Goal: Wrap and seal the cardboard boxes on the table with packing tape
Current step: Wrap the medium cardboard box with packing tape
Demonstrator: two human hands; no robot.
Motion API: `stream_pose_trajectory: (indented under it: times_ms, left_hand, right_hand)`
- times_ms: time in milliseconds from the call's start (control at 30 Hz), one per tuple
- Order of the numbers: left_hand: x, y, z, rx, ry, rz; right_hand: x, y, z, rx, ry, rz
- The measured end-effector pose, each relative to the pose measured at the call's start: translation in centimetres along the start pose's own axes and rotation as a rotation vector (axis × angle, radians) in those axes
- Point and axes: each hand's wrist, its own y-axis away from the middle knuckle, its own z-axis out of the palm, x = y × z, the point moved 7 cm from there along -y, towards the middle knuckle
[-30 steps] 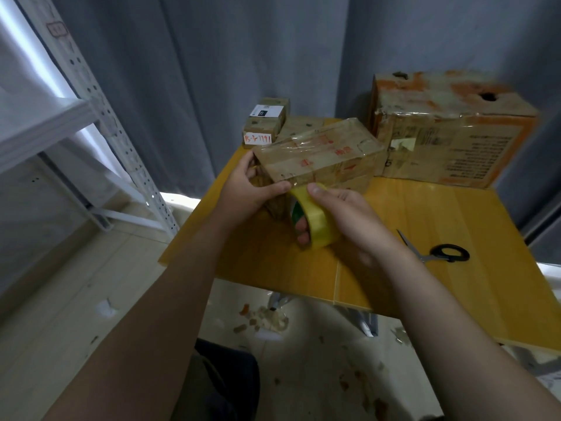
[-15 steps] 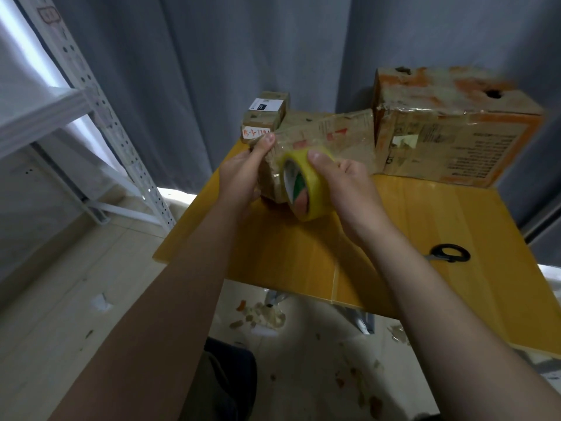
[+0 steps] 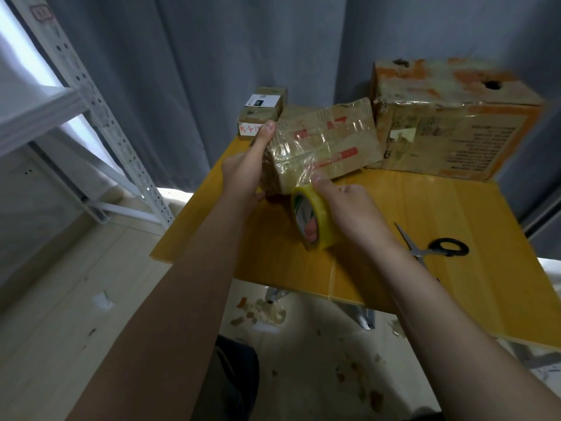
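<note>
The box [image 3: 328, 144] sits tipped up on the far left part of the table [image 3: 455, 214], its near end raised and its far end close against the big box [image 3: 455, 132] behind it. It looks light and stiff enough to be turned with one hand. Its skin of clear tape is glossy and probably slick, so the corners and edges are the safest places to hold it, not the flat faces.

The left hand [image 3: 243, 174] grips the box's left end, with the thumb reaching up to the top corner and the palm flat against the side. How the fingers lie beneath is mostly hidden.

The right hand [image 3: 349, 211] holds the roll [image 3: 314, 221] just near of the box. Its fingers are hooked through the core and the thumb rests on the rim, where a clear strip runs up onto the box.

Scissors [image 3: 437, 249] lie to the right, and small boxes [image 3: 264, 112] are stacked at the far left corner.
</note>
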Motion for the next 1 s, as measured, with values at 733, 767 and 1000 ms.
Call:
stream_pose_trajectory:
  times_ms: [733, 767, 1000]
  left_hand:
    - [-1.7, -1.1, -0.4, -0.108, -0.279, -0.209]
    - [-1.9, -1.3, -0.4, -0.110, -0.323, -0.214]
    - [1.8, -2.2, -1.1, 0.060, -0.670, 0.271]
  right_hand:
    - [0.8, 0.2, 1.3, -0.086, 0.060, 0.184]
    - [0.8, 0.1, 1.3, -0.089, 0.058, 0.199]
    - [1.3, -0.2, 1.7, -0.147, -0.084, 0.261]
